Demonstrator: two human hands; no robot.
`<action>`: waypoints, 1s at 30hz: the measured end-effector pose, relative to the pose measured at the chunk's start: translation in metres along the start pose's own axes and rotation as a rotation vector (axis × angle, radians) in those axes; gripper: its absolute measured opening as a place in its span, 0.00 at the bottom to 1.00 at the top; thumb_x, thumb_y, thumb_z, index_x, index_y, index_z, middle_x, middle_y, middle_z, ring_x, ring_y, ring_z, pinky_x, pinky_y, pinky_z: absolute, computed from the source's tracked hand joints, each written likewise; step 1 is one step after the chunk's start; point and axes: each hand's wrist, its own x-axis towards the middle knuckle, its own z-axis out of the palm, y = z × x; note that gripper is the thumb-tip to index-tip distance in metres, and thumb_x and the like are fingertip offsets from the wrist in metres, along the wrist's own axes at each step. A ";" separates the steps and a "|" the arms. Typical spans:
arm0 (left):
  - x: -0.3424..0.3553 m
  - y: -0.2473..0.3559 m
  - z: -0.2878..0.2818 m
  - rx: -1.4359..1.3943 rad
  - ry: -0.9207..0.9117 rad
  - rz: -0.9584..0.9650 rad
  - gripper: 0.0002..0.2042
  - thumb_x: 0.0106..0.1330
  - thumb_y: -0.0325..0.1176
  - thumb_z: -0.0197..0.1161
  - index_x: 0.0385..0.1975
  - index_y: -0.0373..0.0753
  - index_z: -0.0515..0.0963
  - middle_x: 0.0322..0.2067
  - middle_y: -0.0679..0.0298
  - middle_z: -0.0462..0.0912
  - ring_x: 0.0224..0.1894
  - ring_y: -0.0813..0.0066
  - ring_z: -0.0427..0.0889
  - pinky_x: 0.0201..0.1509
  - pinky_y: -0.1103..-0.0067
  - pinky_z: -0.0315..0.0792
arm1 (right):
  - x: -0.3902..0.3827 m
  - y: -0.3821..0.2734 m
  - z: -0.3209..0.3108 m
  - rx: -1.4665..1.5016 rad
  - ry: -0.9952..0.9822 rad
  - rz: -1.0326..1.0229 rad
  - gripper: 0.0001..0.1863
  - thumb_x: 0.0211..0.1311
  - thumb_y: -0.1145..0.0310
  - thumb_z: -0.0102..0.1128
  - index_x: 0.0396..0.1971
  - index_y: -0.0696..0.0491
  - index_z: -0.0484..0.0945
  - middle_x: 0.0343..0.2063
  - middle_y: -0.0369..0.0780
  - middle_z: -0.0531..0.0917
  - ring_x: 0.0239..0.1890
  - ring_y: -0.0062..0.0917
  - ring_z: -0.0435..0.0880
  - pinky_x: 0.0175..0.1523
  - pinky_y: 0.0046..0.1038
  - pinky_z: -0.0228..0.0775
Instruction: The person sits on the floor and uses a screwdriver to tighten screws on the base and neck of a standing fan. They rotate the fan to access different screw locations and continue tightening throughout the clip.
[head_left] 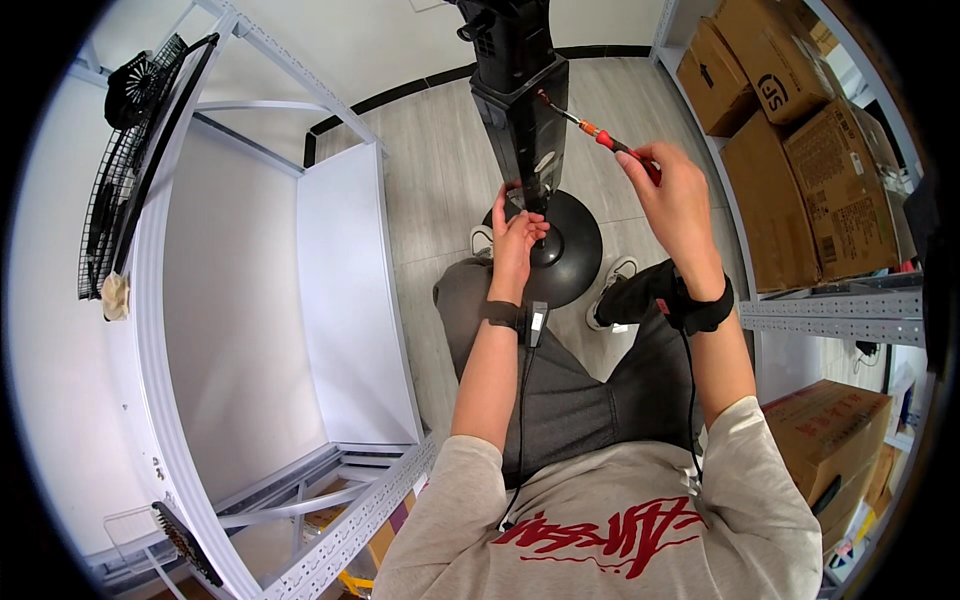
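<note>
A black upright column [512,115] stands over a round black base [573,260] between my legs. My left hand [514,235] is wrapped against the column's lower end, with its fingers curled there; some fingertips are hidden behind it. My right hand [668,200], right of the column, is closed on a screwdriver [610,140] with a red and black handle and a silver shaft. The screwdriver points up and left, its tip on or very close to the column's upper right side; I cannot tell whether it touches. Dark straps with cables circle both my wrists.
A white metal shelving frame [355,300] is at the left, with a black wire rack [105,220] on its top. Cardboard boxes [760,200] fill metal shelves at the right, and another box [830,435] sits lower right. A white wall [390,40] meets the tiled floor [430,160] behind the column.
</note>
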 end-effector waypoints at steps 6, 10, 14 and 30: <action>0.001 -0.001 -0.004 -0.002 -0.009 0.011 0.32 0.73 0.24 0.50 0.75 0.49 0.48 0.36 0.56 0.82 0.36 0.70 0.83 0.40 0.77 0.76 | -0.003 -0.005 0.000 0.072 0.026 0.021 0.15 0.62 0.62 0.68 0.36 0.60 0.81 0.29 0.48 0.83 0.29 0.39 0.82 0.36 0.37 0.72; 0.001 -0.002 -0.002 -0.006 -0.014 0.015 0.32 0.73 0.24 0.49 0.75 0.49 0.48 0.36 0.56 0.82 0.36 0.70 0.83 0.40 0.77 0.76 | -0.003 -0.003 0.000 0.056 0.051 -0.012 0.16 0.62 0.61 0.68 0.39 0.59 0.82 0.28 0.47 0.83 0.29 0.39 0.82 0.36 0.37 0.73; 0.001 -0.002 -0.003 -0.001 -0.005 0.016 0.32 0.73 0.24 0.49 0.75 0.49 0.48 0.36 0.56 0.82 0.36 0.70 0.83 0.40 0.77 0.76 | 0.001 -0.001 -0.002 -0.036 -0.035 0.007 0.15 0.60 0.64 0.70 0.40 0.59 0.80 0.31 0.48 0.83 0.30 0.40 0.83 0.36 0.37 0.74; 0.000 0.000 -0.002 0.015 -0.012 0.004 0.32 0.74 0.25 0.49 0.75 0.50 0.48 0.37 0.57 0.82 0.37 0.72 0.83 0.41 0.77 0.76 | 0.001 -0.004 -0.004 0.026 -0.031 0.044 0.16 0.60 0.63 0.70 0.41 0.58 0.79 0.25 0.47 0.83 0.25 0.39 0.81 0.32 0.36 0.71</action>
